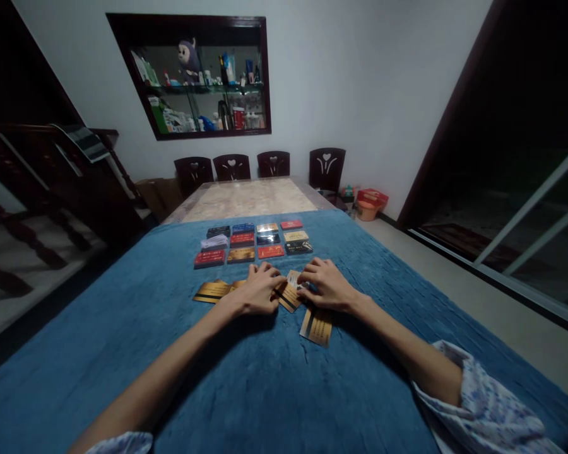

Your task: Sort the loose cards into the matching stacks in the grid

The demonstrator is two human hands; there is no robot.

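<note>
Loose gold cards with dark stripes lie spread on the blue cloth (180, 353) around my hands. My left hand (260, 291) is closed, its bent fingers at the left edge of a striped gold card (288, 297). My right hand (325, 285) bends over the same card from the other side, thumb and fingers at its edge. A paler card (293, 276) shows partly between the hands. Below my right hand lies another gold card (317, 326). More gold cards (212, 291) fan out to the left, partly hidden by my left hand.
Beyond my hands, small card stacks stand in rows, among them a red stack (209, 258), a gold stack (241, 255) and a black-edged stack (299, 246). The marble tabletop (260, 194) continues behind the cloth. Dark chairs (326, 169) stand at the far end.
</note>
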